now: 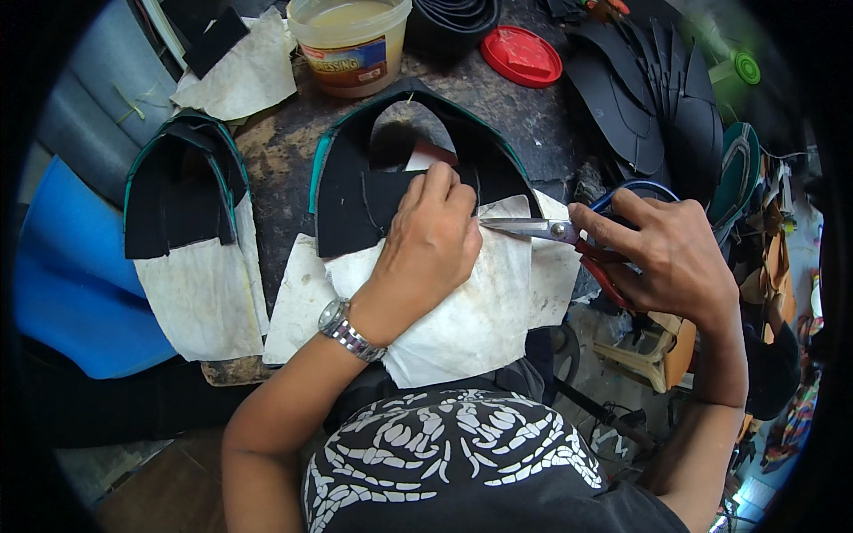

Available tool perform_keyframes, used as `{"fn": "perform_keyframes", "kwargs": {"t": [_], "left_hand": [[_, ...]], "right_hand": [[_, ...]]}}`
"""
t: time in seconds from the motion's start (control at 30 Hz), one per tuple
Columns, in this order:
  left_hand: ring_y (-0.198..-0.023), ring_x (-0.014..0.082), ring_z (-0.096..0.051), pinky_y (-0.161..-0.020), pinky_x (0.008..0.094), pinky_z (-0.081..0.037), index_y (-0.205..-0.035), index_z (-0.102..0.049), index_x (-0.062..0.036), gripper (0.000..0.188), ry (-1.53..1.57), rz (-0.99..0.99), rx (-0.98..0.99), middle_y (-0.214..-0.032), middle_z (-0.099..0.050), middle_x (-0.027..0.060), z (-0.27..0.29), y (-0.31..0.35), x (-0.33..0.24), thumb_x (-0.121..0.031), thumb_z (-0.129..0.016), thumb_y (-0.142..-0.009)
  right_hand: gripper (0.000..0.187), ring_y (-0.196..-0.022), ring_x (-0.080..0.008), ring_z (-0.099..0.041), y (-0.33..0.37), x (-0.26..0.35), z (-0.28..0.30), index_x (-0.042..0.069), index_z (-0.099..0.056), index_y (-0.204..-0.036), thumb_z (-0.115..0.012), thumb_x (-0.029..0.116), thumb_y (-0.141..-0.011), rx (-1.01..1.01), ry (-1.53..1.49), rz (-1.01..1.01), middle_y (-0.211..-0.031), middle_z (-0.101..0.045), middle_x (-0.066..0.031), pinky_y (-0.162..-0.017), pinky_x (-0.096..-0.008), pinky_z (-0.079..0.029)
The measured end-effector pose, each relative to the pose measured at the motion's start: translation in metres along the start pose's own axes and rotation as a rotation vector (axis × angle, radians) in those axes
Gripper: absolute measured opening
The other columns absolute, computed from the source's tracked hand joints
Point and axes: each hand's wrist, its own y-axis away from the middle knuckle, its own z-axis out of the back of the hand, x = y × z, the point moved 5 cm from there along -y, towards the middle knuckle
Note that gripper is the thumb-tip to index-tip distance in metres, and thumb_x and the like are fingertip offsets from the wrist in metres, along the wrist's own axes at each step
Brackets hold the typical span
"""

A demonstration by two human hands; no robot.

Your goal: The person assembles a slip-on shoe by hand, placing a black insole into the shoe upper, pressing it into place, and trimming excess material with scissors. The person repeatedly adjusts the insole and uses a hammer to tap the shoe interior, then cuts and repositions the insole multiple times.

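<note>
Head view: open plastic tub (350,43) of pale yellowish paste at bench (284,142) rear, red lid (522,56) beside it. Left hand (433,240), fingers flat, presses black upper piece (373,191) and white lining (471,311) at bench centre. Right hand (671,253), fingers curled through handles, grips red-handled scissors (555,233), blades at lining's edge.

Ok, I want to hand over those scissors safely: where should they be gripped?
By the red loop handles, from the right: the scissors lie with blades pointing left toward the left hand, and the right hand already grips the handles.
</note>
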Motion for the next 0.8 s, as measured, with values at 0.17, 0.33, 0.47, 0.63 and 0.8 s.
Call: {"fn": "perform_keyframes", "kwargs": {"t": [0.17, 0.33, 0.47, 0.63, 0.8], "left_hand": [[-0.091, 0.0336, -0.059, -0.081, 0.0395, -0.050, -0.092, -0.059, 0.0055, 0.012, 0.022, 0.019, -0.015, -0.103, -0.050, 0.0165, 0.000, 0.002, 0.004, 0.002, -0.065, -0.083], [-0.087, 0.0312, -0.060, -0.077, 0.0377, -0.050, -0.090, -0.059, 0.0069, 0.009, 0.152, 0.102, 0.010, -0.104, -0.051, 0.0162, 0.003, 0.005, 0.010, 0.002, -0.063, -0.084], [-0.087, 0.0299, -0.060, -0.077, 0.0369, -0.050, -0.090, -0.060, 0.0066, 0.008, 0.153, 0.089, 0.021, -0.104, -0.051, 0.0161, 0.004, 0.004, 0.010, 0.001, -0.063, -0.085], [-0.088, 0.0302, -0.060, -0.078, 0.0369, -0.050, -0.091, -0.061, 0.0055, 0.008, 0.151, 0.092, 0.027, -0.105, -0.051, 0.0164, 0.004, 0.004, 0.009, 0.000, -0.063, -0.086], [-0.101, 0.0376, -0.057, -0.090, 0.0460, -0.048, -0.092, -0.059, 0.0062, 0.009, 0.187, 0.103, 0.062, -0.106, -0.050, 0.0199, 0.003, 0.004, 0.009, 0.001, -0.061, -0.085]], "right_hand": [[0.060, -0.060, -0.0208, -0.058, 0.003, -0.001, 0.000, 0.017, -0.065, -0.131, -0.082, 0.024, -0.074, 0.073, 0.030, -0.061, -0.079, -0.057, -0.0028, -0.051, -0.0380, -0.042], [0.058, -0.061, -0.0194, -0.057, 0.003, -0.002, 0.009, 0.019, -0.065, -0.131, -0.081, 0.025, -0.076, -0.012, 0.051, -0.034, -0.079, -0.058, -0.0021, -0.051, -0.0367, -0.041], [0.043, -0.061, -0.0208, -0.063, -0.003, 0.000, 0.006, 0.016, -0.066, -0.125, -0.075, 0.028, -0.084, 0.032, 0.046, 0.011, -0.083, -0.060, -0.0037, -0.051, -0.0361, -0.044], [0.040, -0.061, -0.0193, -0.063, -0.014, 0.005, 0.006, 0.017, -0.067, -0.123, -0.075, 0.029, -0.086, 0.033, 0.120, 0.045, -0.083, -0.059, -0.0024, -0.051, -0.0351, -0.044], [0.038, -0.061, -0.0181, -0.063, -0.017, 0.005, 0.009, 0.016, -0.066, -0.122, -0.075, 0.028, -0.087, -0.024, 0.145, 0.109, -0.083, -0.060, -0.0022, -0.050, -0.0338, -0.044]]}}
